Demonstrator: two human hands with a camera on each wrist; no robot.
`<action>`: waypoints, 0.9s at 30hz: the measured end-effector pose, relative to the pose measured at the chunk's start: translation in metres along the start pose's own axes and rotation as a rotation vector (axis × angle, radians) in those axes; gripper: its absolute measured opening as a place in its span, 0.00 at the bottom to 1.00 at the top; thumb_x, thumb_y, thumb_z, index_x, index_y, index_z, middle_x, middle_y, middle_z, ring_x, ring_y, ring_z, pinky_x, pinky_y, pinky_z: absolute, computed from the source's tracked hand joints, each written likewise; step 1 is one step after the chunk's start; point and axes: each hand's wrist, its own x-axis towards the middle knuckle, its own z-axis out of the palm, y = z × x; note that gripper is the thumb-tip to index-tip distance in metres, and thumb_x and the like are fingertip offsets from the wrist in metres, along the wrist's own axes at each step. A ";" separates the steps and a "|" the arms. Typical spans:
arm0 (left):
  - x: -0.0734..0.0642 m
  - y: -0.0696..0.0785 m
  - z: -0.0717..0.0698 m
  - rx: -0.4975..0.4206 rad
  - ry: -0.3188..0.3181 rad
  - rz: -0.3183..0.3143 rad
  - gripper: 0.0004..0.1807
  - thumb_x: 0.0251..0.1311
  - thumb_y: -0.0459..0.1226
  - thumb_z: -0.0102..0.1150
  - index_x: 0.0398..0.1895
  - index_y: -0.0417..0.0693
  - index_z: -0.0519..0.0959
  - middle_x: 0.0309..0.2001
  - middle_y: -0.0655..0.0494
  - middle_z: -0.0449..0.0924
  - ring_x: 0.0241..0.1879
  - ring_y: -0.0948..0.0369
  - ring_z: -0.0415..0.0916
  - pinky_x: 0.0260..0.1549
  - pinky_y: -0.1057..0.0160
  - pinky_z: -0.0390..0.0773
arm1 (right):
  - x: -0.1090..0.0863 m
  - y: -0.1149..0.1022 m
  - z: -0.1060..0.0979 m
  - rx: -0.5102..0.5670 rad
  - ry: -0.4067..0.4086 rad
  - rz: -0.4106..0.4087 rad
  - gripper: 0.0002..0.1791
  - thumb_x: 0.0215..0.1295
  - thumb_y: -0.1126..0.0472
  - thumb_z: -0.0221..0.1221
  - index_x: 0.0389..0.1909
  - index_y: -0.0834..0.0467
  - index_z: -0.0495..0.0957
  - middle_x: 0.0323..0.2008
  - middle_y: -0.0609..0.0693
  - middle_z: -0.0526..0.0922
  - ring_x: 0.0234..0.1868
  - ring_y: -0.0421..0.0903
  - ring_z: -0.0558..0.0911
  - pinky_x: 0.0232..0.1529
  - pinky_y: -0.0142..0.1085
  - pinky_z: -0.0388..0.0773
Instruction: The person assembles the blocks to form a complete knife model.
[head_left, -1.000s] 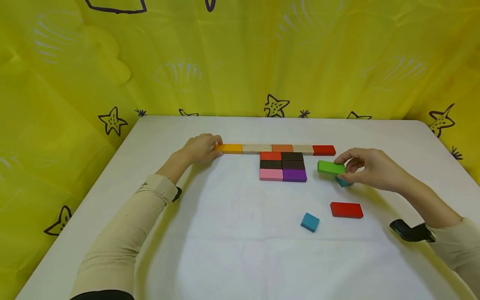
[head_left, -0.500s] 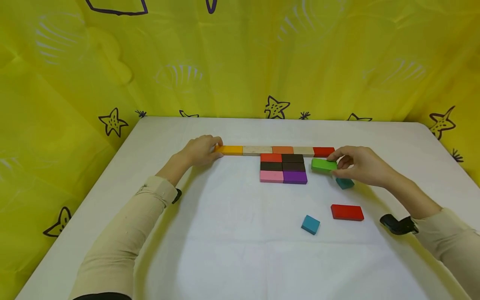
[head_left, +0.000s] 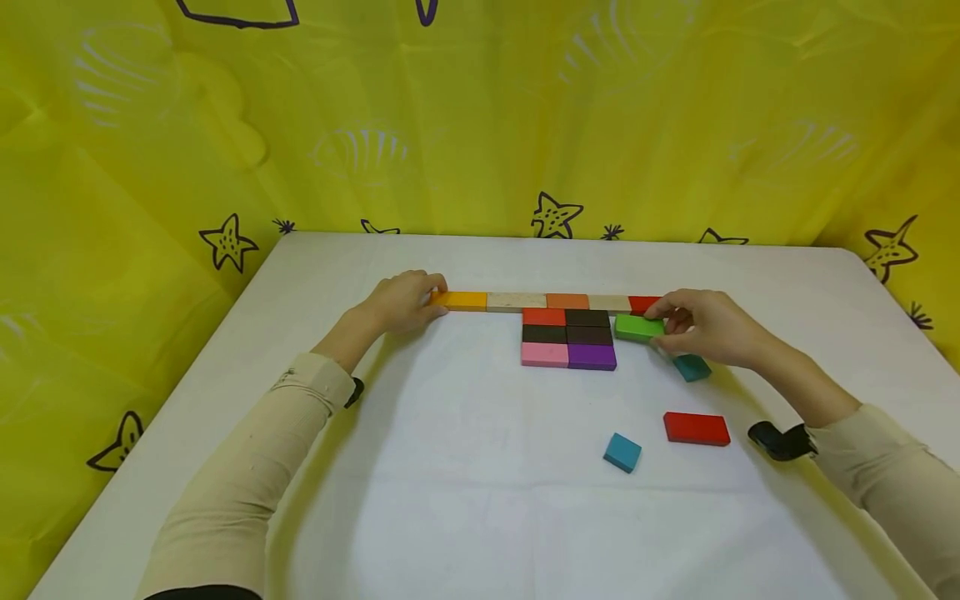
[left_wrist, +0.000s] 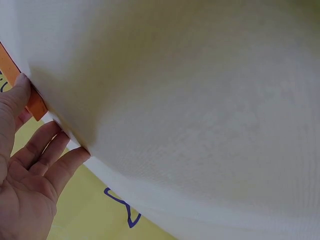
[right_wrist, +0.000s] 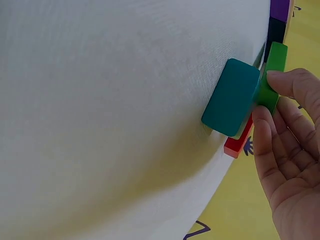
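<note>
My left hand [head_left: 401,302] pinches the left end of a yellow-orange block [head_left: 467,302], the first in a long row. In the left wrist view the thumb lies against that block [left_wrist: 37,104]. A bright green block [head_left: 636,327] is between the thumb and fingers of my right hand [head_left: 708,329]. It sits just below the red block [head_left: 642,303] at the row's right end, close beside the dark blocks [head_left: 588,335]. A teal block [right_wrist: 231,97] lies near the right fingertips in the right wrist view.
Under the row, red [head_left: 543,316], pink [head_left: 545,355], purple [head_left: 592,357] and dark blocks form a two-column patch. Nearer the person lie a loose red block [head_left: 697,428] and a blue block [head_left: 622,452]. A yellow curtain [head_left: 480,125] hangs behind the white table [head_left: 450,500].
My right hand has carried the green block left and slightly away from me, closer to the dark blocks, leaving the teal block more exposed. My left hand stays at the row's left end.
</note>
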 end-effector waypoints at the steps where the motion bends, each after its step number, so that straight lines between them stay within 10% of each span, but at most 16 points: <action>1: 0.000 0.000 0.000 0.000 0.000 -0.001 0.19 0.72 0.45 0.60 0.59 0.46 0.76 0.41 0.49 0.76 0.42 0.51 0.72 0.42 0.49 0.75 | 0.001 0.000 0.000 -0.001 -0.006 -0.001 0.19 0.58 0.67 0.73 0.50 0.67 0.82 0.36 0.51 0.81 0.38 0.48 0.76 0.35 0.28 0.76; 27: 0.000 -0.001 0.001 0.001 0.004 -0.002 0.18 0.72 0.45 0.60 0.59 0.46 0.77 0.41 0.49 0.77 0.41 0.52 0.72 0.40 0.50 0.75 | 0.011 -0.001 0.008 -0.032 0.012 0.019 0.19 0.60 0.66 0.72 0.50 0.68 0.81 0.39 0.55 0.82 0.41 0.51 0.77 0.39 0.28 0.75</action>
